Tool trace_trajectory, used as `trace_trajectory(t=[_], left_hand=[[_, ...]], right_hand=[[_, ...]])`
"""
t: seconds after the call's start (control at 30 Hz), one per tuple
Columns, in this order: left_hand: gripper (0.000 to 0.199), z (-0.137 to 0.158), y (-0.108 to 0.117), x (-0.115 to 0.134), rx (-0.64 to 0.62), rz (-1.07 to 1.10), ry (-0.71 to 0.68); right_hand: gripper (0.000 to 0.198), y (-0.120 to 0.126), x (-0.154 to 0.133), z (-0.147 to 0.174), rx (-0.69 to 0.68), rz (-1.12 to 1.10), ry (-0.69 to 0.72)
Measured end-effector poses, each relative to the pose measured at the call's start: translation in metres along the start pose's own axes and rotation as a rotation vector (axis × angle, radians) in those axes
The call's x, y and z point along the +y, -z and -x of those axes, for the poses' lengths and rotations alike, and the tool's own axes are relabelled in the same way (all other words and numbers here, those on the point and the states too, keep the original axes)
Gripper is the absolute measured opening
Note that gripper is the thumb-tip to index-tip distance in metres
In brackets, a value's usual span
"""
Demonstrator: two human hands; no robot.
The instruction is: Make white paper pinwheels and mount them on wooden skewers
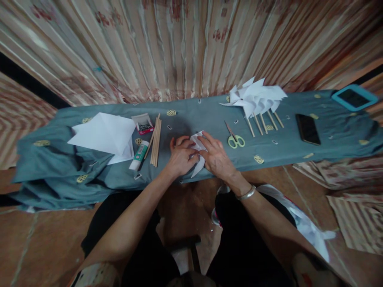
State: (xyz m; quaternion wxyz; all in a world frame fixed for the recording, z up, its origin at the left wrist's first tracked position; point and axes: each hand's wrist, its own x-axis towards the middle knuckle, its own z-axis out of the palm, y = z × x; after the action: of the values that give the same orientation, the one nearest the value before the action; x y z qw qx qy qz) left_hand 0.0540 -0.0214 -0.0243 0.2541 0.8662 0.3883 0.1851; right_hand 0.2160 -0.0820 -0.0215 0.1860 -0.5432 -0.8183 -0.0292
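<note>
A small piece of white paper (198, 164) lies at the front of the table between my hands, partly folded, with a curved pointed flap toward me. My left hand (182, 156) has its fingers bent over the paper's left side. From the right, my right hand (218, 157) presses the paper with its fingers, its thumb close to the left fingertips. Both hands cover the paper's middle. Right of them lie scissors (235, 140) with green handles. To the left are several thin wooden sticks (156, 143) and a glue stick (139, 155).
White paper sheets (103, 133) and a small box of pins (143, 123) lie left. Several paper pinwheels (259, 97) on sticks overlap at the back right. Further right are a dark phone (308, 129) and a blue-framed device (354, 97). A curtain (185, 48) hangs behind the cloth-covered table (185, 109).
</note>
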Motion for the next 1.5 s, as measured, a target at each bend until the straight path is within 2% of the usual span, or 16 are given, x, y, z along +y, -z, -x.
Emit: trace_trajectory(t=[0.13,0.33,0.4,0.5,0.63,0.8,0.97,1.13,1.3,1.5], left_hand=[[0.021,0.002,0.001,0.000,0.038,0.030,-0.011],[0.041,0.011,0.011,-0.015,0.264,0.151,-0.042],[0.043,0.015,0.015,-0.025,0.313,0.259,0.020],[0.045,0.019,0.018,-0.038,0.389,0.524,0.189],[0.047,0.026,0.019,-0.040,0.469,0.907,0.393],[0.048,0.041,0.020,-0.018,0.325,1.325,0.556],[0.043,0.049,0.017,0.002,0.200,1.582,0.640],[0.027,0.046,0.012,0.009,0.110,1.660,0.701],[0.020,0.039,0.009,0.012,0.055,1.721,0.690],[0.015,0.034,0.010,0.013,0.056,1.731,0.724]], right_hand=[[0.032,-0.001,0.001,0.000,0.018,-0.018,0.006],[0.032,-0.002,0.002,-0.001,0.019,-0.037,-0.015],[0.030,-0.002,0.003,-0.001,0.016,-0.039,-0.025],[0.028,-0.003,0.004,-0.001,-0.005,-0.055,-0.047],[0.027,-0.006,0.005,0.000,-0.011,-0.085,-0.071],[0.025,-0.009,0.003,0.000,-0.002,-0.080,-0.105],[0.023,-0.012,0.002,0.001,-0.004,-0.076,-0.115],[0.019,-0.013,0.001,0.001,0.027,-0.073,-0.126],[0.018,-0.014,-0.002,0.001,0.039,-0.097,-0.123],[0.020,-0.011,-0.009,0.003,0.077,-0.137,-0.114]])
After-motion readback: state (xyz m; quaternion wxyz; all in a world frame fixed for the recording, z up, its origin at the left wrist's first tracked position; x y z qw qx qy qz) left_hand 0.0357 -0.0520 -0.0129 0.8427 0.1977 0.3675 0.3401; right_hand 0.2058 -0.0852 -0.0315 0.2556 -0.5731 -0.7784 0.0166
